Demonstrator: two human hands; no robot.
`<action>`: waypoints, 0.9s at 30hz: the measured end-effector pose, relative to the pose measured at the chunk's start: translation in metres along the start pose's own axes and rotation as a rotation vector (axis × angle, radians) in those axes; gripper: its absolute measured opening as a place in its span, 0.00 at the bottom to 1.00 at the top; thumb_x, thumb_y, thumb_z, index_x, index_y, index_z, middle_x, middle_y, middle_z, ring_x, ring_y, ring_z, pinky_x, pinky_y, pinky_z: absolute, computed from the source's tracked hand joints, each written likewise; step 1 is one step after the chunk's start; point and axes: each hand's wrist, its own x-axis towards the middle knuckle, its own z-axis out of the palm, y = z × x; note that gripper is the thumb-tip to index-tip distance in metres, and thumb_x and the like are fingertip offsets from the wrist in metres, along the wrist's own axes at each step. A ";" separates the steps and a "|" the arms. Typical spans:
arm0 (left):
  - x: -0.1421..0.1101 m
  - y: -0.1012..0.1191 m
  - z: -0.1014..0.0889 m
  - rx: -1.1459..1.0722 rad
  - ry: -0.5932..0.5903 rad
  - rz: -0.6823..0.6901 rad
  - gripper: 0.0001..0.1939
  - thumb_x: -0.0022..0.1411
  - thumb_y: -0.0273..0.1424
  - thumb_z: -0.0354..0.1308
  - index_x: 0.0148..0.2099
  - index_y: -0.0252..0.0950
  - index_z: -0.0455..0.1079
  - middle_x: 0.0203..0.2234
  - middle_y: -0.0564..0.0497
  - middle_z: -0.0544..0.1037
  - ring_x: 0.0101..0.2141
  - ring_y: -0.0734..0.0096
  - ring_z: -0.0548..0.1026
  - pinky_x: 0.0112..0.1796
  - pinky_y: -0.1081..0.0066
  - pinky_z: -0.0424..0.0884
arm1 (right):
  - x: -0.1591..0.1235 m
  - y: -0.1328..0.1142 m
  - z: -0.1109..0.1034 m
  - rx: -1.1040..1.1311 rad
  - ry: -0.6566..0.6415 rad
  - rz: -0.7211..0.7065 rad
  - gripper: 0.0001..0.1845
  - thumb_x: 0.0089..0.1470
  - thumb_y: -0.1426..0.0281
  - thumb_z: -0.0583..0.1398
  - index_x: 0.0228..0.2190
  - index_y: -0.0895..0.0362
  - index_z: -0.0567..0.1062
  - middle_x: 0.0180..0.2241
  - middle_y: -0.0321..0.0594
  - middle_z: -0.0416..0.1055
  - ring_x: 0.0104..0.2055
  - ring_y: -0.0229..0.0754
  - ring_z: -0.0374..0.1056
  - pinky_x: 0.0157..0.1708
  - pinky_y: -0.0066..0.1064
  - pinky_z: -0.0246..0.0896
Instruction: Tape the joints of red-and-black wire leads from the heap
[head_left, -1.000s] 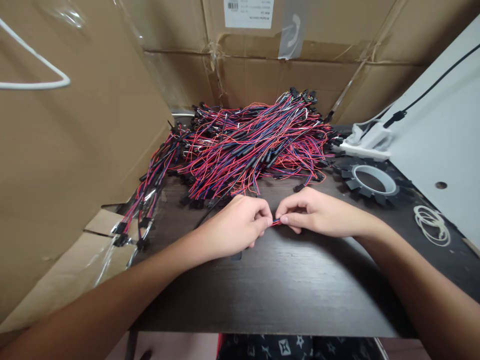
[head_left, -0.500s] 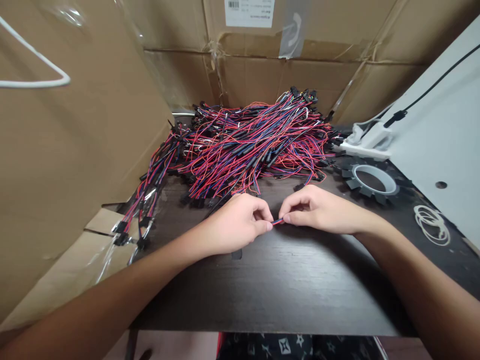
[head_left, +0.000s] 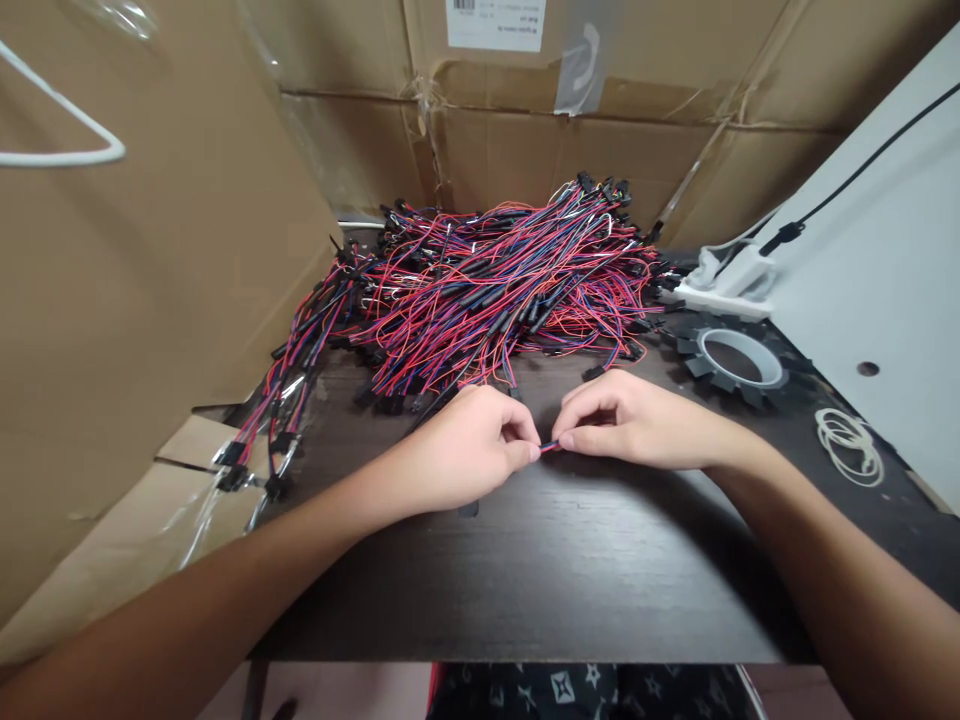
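Between both sets of fingertips (head_left: 534,452), short red-blue wire (head_left: 550,446) pinched taut by left hand (head_left: 465,450) and right hand (head_left: 637,425), wire pile (head_left: 495,290) just beyond.

Cardboard boxes (head_left: 600,130) surround the dark table (head_left: 570,570), bearing a black toothed ring (head_left: 731,358) and rubber bands (head_left: 847,445).

The table (head_left: 570,570) is seen to be dark wood with a matt, faintly grained surface. The wires (head_left: 495,290) are coated in smooth red, blue and black plastic (slightly glossy where light catches them). The boxes (head_left: 150,260) are made of rough brown cardboard, patched with shiny clear tape. A white paper label (head_left: 495,22) is stuck on one. The rubber bands (head_left: 847,445) look matt.
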 end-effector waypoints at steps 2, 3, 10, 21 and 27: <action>0.000 -0.002 0.002 0.019 0.005 0.010 0.08 0.57 0.27 0.54 0.29 0.31 0.73 0.14 0.55 0.70 0.15 0.78 0.68 0.19 0.79 0.61 | 0.001 -0.003 0.004 -0.023 -0.015 -0.014 0.10 0.52 0.73 0.56 0.29 0.63 0.78 0.25 0.38 0.73 0.27 0.35 0.63 0.28 0.25 0.57; -0.001 -0.003 0.003 0.022 -0.001 0.006 0.09 0.57 0.28 0.53 0.30 0.31 0.73 0.14 0.54 0.71 0.14 0.78 0.68 0.18 0.79 0.61 | 0.002 -0.004 0.007 -0.037 -0.024 -0.015 0.10 0.52 0.74 0.56 0.28 0.63 0.77 0.24 0.37 0.71 0.25 0.34 0.62 0.27 0.24 0.55; -0.003 -0.001 0.003 -0.059 -0.066 -0.053 0.10 0.58 0.28 0.51 0.31 0.30 0.73 0.15 0.53 0.71 0.13 0.76 0.68 0.14 0.78 0.63 | 0.004 -0.008 0.010 -0.024 -0.040 -0.026 0.09 0.54 0.76 0.55 0.27 0.64 0.76 0.22 0.35 0.68 0.24 0.32 0.58 0.26 0.23 0.52; -0.003 -0.001 0.000 -0.076 -0.173 -0.083 0.14 0.49 0.21 0.49 0.35 0.29 0.74 0.21 0.48 0.76 0.18 0.73 0.73 0.19 0.76 0.69 | -0.001 0.000 -0.002 -0.018 -0.186 -0.075 0.12 0.57 0.71 0.56 0.29 0.65 0.77 0.24 0.37 0.71 0.26 0.33 0.62 0.28 0.24 0.54; -0.002 0.000 -0.003 -0.126 -0.163 -0.102 0.14 0.47 0.18 0.47 0.34 0.28 0.73 0.21 0.51 0.75 0.18 0.75 0.73 0.20 0.78 0.70 | -0.004 0.006 -0.010 0.002 -0.186 -0.067 0.14 0.58 0.67 0.56 0.29 0.64 0.76 0.23 0.37 0.69 0.25 0.33 0.60 0.27 0.24 0.55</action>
